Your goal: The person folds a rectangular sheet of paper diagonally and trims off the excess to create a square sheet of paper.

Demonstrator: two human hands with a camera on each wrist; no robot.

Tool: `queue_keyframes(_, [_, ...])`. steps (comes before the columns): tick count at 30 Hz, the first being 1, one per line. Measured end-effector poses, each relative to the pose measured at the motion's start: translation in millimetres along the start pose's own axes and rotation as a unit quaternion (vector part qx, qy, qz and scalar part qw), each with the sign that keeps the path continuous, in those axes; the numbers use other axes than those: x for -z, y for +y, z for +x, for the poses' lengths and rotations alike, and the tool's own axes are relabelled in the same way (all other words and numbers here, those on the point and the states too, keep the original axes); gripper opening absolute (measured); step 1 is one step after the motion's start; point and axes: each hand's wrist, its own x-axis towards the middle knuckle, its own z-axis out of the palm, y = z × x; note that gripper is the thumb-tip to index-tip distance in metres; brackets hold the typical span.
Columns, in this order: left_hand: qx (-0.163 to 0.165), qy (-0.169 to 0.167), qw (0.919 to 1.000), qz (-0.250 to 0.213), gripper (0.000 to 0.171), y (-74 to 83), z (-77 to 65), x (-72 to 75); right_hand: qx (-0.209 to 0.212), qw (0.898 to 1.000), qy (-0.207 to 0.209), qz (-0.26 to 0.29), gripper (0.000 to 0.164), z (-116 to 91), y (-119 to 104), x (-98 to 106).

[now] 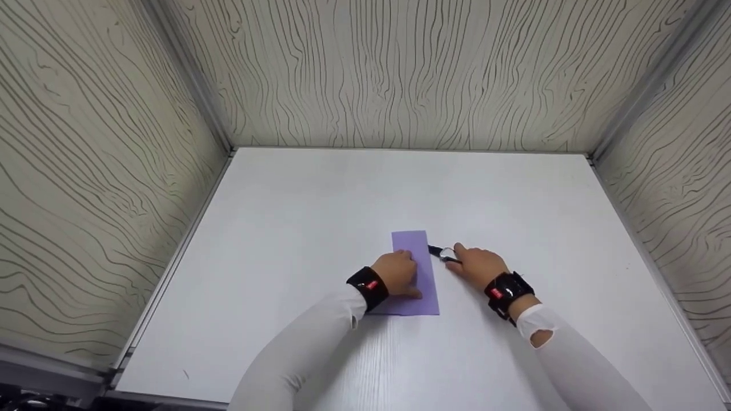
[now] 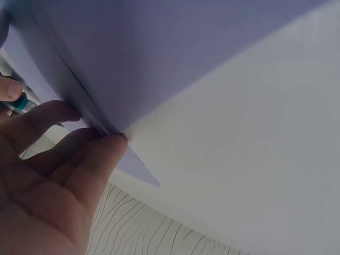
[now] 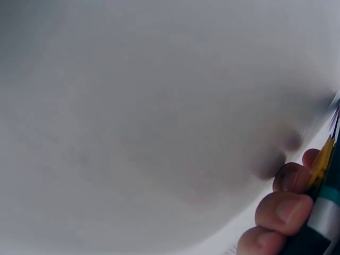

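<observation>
A sheet of purple paper (image 1: 410,240), folded lengthwise, lies on the white table. My left hand (image 1: 398,274) rests on it, thumb spread away from the fingers. In the left wrist view, the left fingertips (image 2: 114,142) press along the paper's long edge, close to a dark crease. My right hand (image 1: 480,266) grips a dark cutter-like tool (image 1: 436,250); its dark end lies right at the paper's right edge. The right wrist view shows the fingers (image 3: 284,212) curled round the tool's dark body, which has a silver band (image 3: 323,217), a teal ring and a yellow part.
The white tabletop (image 1: 320,194) spreads around the paper on all sides. Wood-grain patterned panels (image 1: 365,74) stand behind it and at both sides, joined by grey metal posts (image 1: 194,80). A small dark mark (image 1: 185,374) shows near the table's front left.
</observation>
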Motion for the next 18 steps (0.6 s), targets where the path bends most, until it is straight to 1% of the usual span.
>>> queue_keyframes(5, [0.001,0.001,1.0,0.0,0.053,1.4,-2.9,5.5,0.007,1.0,0.017,-0.003,0.042,1.0,-1.1,0.7])
queue_keyframes(8, [0.004,0.001,1.0,-0.003,0.053,2.1,-4.4,7.5,0.007,1.0,0.018,-0.004,0.041,1.0,0.7,-0.7])
queue_keyframes(12, [0.004,0.003,1.0,-0.005,0.053,2.7,-4.9,7.9,0.004,1.0,0.018,-0.001,0.041,-0.1,4.5,-2.4])
queue_keyframes(18, [0.004,0.003,1.0,-0.004,0.053,2.4,-4.9,6.3,0.003,1.0,0.022,0.001,0.041,3.8,0.7,-2.3])
